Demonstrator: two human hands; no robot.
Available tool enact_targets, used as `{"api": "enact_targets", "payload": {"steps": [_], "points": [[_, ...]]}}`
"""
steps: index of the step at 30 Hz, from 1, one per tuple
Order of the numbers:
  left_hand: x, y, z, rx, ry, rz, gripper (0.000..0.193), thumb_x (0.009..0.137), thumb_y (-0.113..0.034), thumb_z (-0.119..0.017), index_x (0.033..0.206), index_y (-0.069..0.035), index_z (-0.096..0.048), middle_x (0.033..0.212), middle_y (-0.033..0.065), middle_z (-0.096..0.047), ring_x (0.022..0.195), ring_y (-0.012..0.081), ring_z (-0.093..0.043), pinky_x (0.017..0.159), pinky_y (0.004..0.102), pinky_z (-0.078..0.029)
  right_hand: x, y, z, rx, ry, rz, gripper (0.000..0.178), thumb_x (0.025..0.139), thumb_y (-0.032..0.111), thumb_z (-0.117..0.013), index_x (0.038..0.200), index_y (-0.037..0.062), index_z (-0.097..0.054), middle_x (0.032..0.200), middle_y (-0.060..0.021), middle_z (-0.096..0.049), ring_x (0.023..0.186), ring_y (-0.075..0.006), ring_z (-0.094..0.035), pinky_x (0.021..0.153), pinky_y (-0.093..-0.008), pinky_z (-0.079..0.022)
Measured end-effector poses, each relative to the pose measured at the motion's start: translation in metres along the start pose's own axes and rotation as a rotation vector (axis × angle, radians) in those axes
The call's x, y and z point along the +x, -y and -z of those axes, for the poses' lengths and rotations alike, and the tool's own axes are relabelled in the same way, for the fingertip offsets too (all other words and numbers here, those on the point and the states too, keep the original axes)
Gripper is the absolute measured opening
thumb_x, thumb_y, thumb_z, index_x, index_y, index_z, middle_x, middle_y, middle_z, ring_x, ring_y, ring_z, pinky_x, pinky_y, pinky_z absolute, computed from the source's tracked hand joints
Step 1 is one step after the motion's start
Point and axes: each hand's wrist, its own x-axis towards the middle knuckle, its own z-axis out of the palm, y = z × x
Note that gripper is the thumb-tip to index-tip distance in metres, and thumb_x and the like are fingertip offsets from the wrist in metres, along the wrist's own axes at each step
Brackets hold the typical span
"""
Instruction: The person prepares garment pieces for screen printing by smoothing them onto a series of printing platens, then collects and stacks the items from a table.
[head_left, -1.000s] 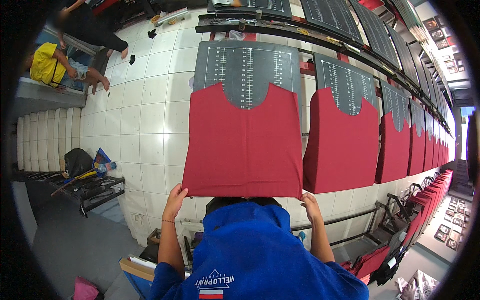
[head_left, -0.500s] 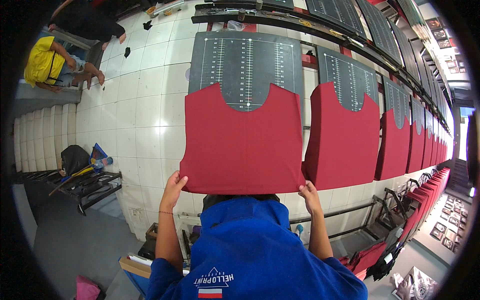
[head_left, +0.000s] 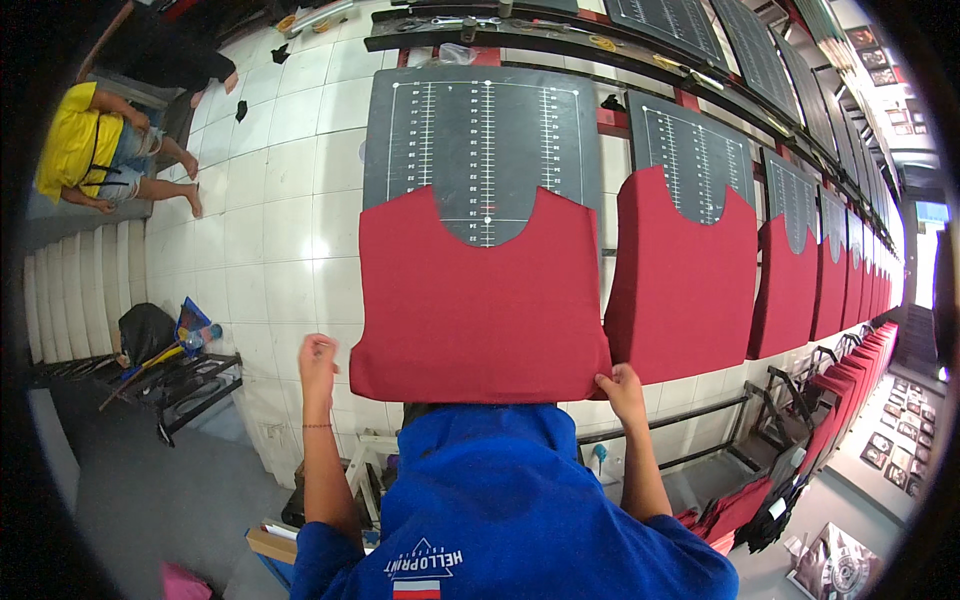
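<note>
A dark red cut shirt panel (head_left: 480,320) with a scooped neckline lies over the lower part of a dark grey printing board (head_left: 425,135) marked with white rulers. Its near edge reaches my waist. At the panel's lower right corner, my right hand (head_left: 626,395) pinches the fabric between thumb and fingers. Off the lower left corner, my left hand (head_left: 318,362) is apart from the cloth, its fingers loosely bent and slightly blurred, with nothing seen in them. To the right, a second red panel (head_left: 685,290) covers the neighbouring board.
More boards with red panels (head_left: 788,290) run off to the right. Behind them is a dark metal rail (head_left: 590,45) with tools on it. Red pieces (head_left: 830,410) hang on a rack at the right. A person in yellow (head_left: 75,150) sits far left, near a black metal frame (head_left: 205,385).
My left hand has let go of the panel's left corner and moved left. The panel has shifted toward me, baring more of the board. My right hand still grips its corner.
</note>
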Motion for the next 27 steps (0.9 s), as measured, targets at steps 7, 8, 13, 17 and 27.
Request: {"api": "enact_targets", "payload": {"steps": [7,8,13,17,27], "points": [[0.046,-0.163,-0.124,0.47,-0.113,-0.92,0.038,0.09,-0.007,-0.06,0.127,0.001,-0.055,0.115,0.02,-0.056,0.107,0.0363,-0.054,0.096,0.0404,-0.044,0.131,0.194,0.014,-0.179,-0.375,0.775,0.045,0.087,0.02,-0.069,0.125,0.001,-0.054,0.115,-0.0178,-0.06,0.109,-0.0368,-0.055,0.089,-0.0458,-0.045],[0.059,-0.172,-0.144,0.551,-0.21,-1.074,0.041,0.088,-0.008,-0.065,0.127,-0.001,-0.056,0.113,0.0187,-0.056,0.106,0.0358,-0.052,0.094,0.0432,-0.043,0.154,0.207,0.01,-0.267,-0.449,0.897,0.055,0.086,0.021,-0.07,0.134,0.0038,-0.051,0.115,-0.0144,-0.06,0.105,-0.0338,-0.056,0.088,-0.045,-0.044],[0.085,-0.199,-0.169,0.73,-0.076,-1.141,0.028,0.086,-0.009,-0.067,0.112,-0.002,-0.06,0.112,0.0117,-0.057,0.103,0.0343,-0.051,0.089,0.0436,-0.041,0.193,0.237,0.011,-0.476,-0.194,0.735,0.032,0.084,0.023,-0.071,0.109,0.006,-0.061,0.105,-0.013,-0.06,0.091,-0.0312,-0.057,0.081,-0.0421,-0.044],[0.094,-0.192,-0.167,0.547,-0.048,-1.198,0.011,0.087,-0.008,-0.065,0.096,-0.004,-0.061,0.102,0.0114,-0.059,0.098,0.0332,-0.052,0.086,0.0424,-0.041,0.198,0.232,0.012,-0.333,-0.133,0.845,0.018,0.086,0.019,-0.068,0.089,0.004,-0.058,0.088,-0.0131,-0.061,0.084,-0.0329,-0.057,0.078,-0.0407,-0.045],[0.106,-0.199,-0.148,0.61,0.011,-1.139,0.019,0.091,-0.02,-0.064,0.088,-0.004,-0.054,0.08,0.0141,-0.061,0.071,0.0368,-0.059,0.061,0.0434,-0.046,0.208,0.224,0.018,-0.2,-0.167,0.8,0.019,0.094,0.023,-0.062,0.096,0.0054,-0.055,0.084,-0.0172,-0.066,0.076,-0.0405,-0.064,0.064,-0.0465,-0.05]]}}
